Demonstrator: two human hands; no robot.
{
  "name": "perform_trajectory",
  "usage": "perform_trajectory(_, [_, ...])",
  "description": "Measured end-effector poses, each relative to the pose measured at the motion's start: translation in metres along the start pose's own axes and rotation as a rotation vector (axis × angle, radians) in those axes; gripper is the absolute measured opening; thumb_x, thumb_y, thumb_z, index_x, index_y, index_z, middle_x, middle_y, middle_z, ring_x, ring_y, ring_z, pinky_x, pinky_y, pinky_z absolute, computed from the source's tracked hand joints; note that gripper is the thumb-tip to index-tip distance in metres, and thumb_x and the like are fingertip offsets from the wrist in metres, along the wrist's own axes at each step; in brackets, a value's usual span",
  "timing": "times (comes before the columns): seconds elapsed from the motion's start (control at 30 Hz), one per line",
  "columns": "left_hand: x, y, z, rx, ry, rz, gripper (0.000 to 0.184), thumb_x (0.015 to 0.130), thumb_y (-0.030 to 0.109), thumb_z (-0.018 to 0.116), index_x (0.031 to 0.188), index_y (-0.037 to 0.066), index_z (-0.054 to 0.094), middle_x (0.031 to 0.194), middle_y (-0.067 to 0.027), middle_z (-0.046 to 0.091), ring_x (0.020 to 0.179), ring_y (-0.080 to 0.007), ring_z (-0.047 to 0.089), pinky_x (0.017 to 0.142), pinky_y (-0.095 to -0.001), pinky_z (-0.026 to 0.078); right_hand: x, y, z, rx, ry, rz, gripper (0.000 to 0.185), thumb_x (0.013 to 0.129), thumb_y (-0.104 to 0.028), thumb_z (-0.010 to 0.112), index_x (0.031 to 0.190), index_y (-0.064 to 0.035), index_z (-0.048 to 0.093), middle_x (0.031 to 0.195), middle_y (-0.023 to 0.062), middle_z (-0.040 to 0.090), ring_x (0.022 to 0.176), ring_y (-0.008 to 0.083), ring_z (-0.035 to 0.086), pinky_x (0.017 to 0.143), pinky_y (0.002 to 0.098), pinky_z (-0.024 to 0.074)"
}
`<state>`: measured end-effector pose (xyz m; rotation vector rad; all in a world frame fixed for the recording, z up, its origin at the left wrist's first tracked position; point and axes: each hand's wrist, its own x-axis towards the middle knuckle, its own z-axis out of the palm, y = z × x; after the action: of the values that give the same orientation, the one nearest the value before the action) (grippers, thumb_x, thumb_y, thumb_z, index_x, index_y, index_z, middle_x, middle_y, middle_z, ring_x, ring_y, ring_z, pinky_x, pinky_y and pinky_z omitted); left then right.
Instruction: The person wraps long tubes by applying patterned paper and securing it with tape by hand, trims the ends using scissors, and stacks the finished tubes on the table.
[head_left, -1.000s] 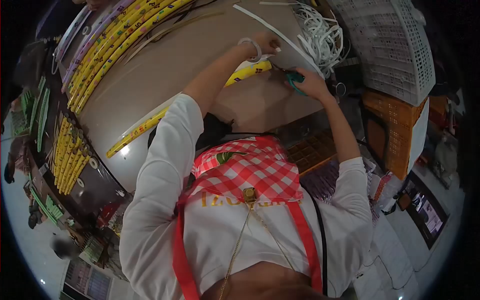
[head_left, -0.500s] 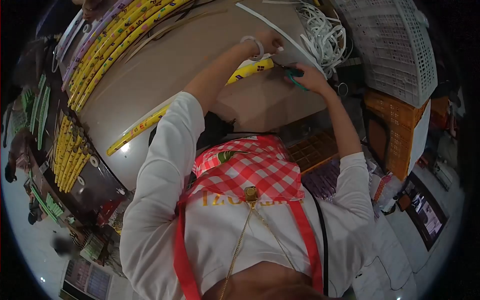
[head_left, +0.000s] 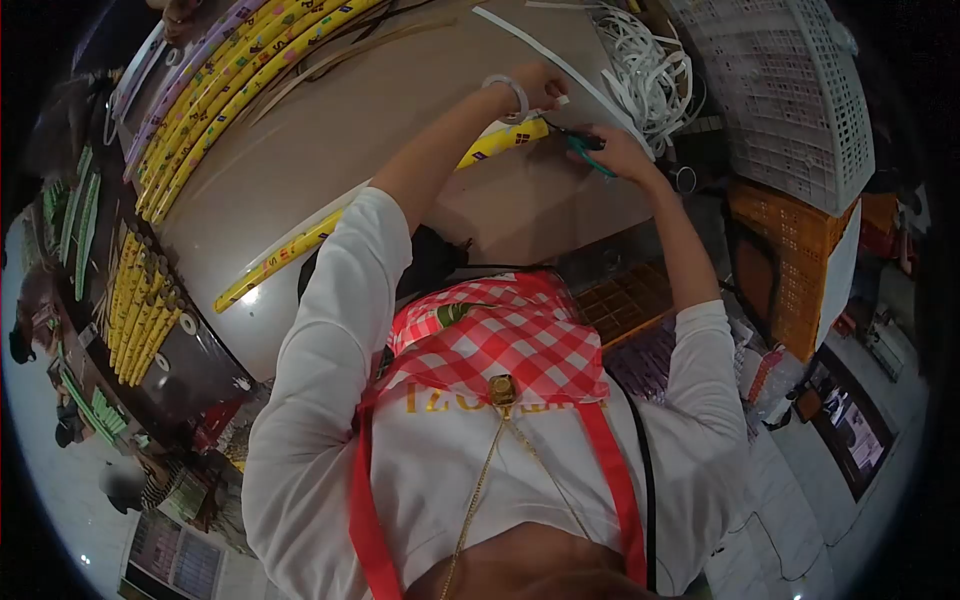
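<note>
My left hand (head_left: 540, 88), with a pale bangle at its wrist, is pinched on a small white piece (head_left: 563, 99) just above the end of a yellow patterned tube (head_left: 503, 140). The tube lies slanting over the table, partly hidden under my left forearm, with a white strip along its far side. My right hand (head_left: 615, 155) is closed round the teal handles of the scissors (head_left: 588, 152). Their dark blades point left, close to the tube's end. Whether they touch it is unclear.
More yellow and purple tubes (head_left: 235, 100) lie at the table's upper left, where another person's hand (head_left: 178, 20) shows. White strips (head_left: 650, 75) are heaped at upper right. Bundled yellow tubes (head_left: 140, 310) stand at left. White (head_left: 780, 90) and orange (head_left: 790, 250) crates stand at right.
The scissors have turned slightly in my right hand, and their handles have shifted. My left hand has hardly moved. The other person's hand has come further into view at the upper left.
</note>
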<state>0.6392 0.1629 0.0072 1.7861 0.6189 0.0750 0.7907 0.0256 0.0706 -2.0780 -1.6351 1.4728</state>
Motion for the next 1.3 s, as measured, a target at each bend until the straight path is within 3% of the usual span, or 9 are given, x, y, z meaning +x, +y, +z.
perform_trajectory(0.23, [-0.003,0.004,-0.002,0.049,0.043,0.009,0.024,0.069,0.006,0.066,0.092,0.004,0.060,0.081,-0.0092,0.063,0.071,-0.0160,0.061,0.065,-0.0287,0.050,0.005,0.009,0.003,-0.023,0.007,-0.007,0.049,0.070,-0.034,0.069,0.114,-0.0165,0.056,0.092,0.0049,0.062,0.083,0.0151,0.057,0.073,0.0271,0.0434])
perform_trajectory(0.3, [-0.002,0.004,-0.002,0.059,0.023,-0.003,0.025,0.068,0.007,0.067,0.092,0.005,0.061,0.082,-0.0087,0.063,0.072,-0.0160,0.061,0.066,-0.0290,0.050,0.011,0.012,0.004,-0.108,-0.040,0.108,0.049,0.070,-0.033,0.068,0.114,-0.0164,0.055,0.091,0.0049,0.062,0.082,0.0143,0.056,0.073,0.0272,0.0431])
perform_trajectory(0.43, [-0.004,0.003,-0.003,0.141,0.042,0.073,0.028,0.067,0.012,0.067,0.094,0.006,0.061,0.083,-0.0071,0.064,0.074,-0.0161,0.061,0.069,-0.0293,0.049,0.009,0.015,0.005,-0.056,-0.010,0.032,0.048,0.071,-0.032,0.068,0.115,-0.0164,0.055,0.091,0.0046,0.062,0.080,0.0137,0.055,0.072,0.0267,0.0428])
perform_trajectory(0.63, [-0.004,0.003,-0.003,0.091,0.020,0.008,0.028,0.067,0.011,0.067,0.094,0.005,0.061,0.083,-0.0066,0.064,0.073,-0.0163,0.061,0.069,-0.0288,0.049,0.012,0.017,0.007,0.016,-0.043,0.009,0.048,0.071,-0.030,0.068,0.115,-0.0166,0.055,0.089,0.0045,0.062,0.080,0.0140,0.056,0.071,0.0262,0.0428])
perform_trajectory(0.7, [-0.001,-0.001,0.000,0.062,0.024,0.005,0.027,0.067,0.010,0.067,0.093,0.005,0.061,0.083,-0.0073,0.064,0.073,-0.0161,0.061,0.068,-0.0285,0.049,0.013,0.018,0.010,-0.060,-0.025,0.099,0.047,0.071,-0.031,0.068,0.114,-0.0152,0.055,0.088,0.0052,0.062,0.080,0.0141,0.056,0.071,0.0263,0.0428])
perform_trajectory(0.8, [0.001,-0.006,0.003,0.030,0.034,0.012,0.026,0.067,0.007,0.066,0.093,0.004,0.061,0.082,-0.0085,0.063,0.072,-0.0156,0.061,0.065,-0.0279,0.049,0.001,0.004,0.009,-0.056,0.020,0.005,0.047,0.072,-0.032,0.066,0.114,-0.0137,0.055,0.087,0.0058,0.062,0.079,0.0142,0.056,0.071,0.0263,0.0428])
perform_trajectory(1.17, [-0.003,-0.001,0.001,-0.014,0.057,-0.014,0.025,0.069,0.005,0.065,0.094,0.003,0.061,0.079,-0.0089,0.064,0.063,-0.0149,0.060,0.061,-0.0272,0.050,0.009,0.019,0.015,-0.067,0.010,0.041,0.042,0.073,-0.030,0.066,0.108,-0.0086,0.058,0.086,0.0069,0.062,0.078,0.0140,0.057,0.071,0.0263,0.0430])
perform_trajectory(1.23, [-0.008,0.008,-0.003,0.110,0.056,-0.070,0.028,0.067,0.013,0.069,0.093,0.007,0.062,0.086,-0.0058,0.065,0.077,-0.0168,0.062,0.071,-0.0288,0.049,0.006,0.015,0.014,-0.069,0.025,0.036,0.042,0.073,-0.030,0.066,0.108,-0.0084,0.058,0.086,0.0080,0.062,0.078,0.0144,0.057,0.071,0.0264,0.0430])
perform_trajectory(1.3, [-0.004,0.003,-0.001,0.078,0.061,-0.061,0.027,0.068,0.015,0.068,0.093,0.008,0.062,0.086,-0.0060,0.065,0.077,-0.0180,0.062,0.071,-0.0295,0.049,0.006,0.018,0.016,0.120,0.017,-0.079,0.042,0.073,-0.031,0.066,0.106,-0.0069,0.059,0.088,0.0108,0.062,0.080,0.0173,0.058,0.072,0.0275,0.0433])
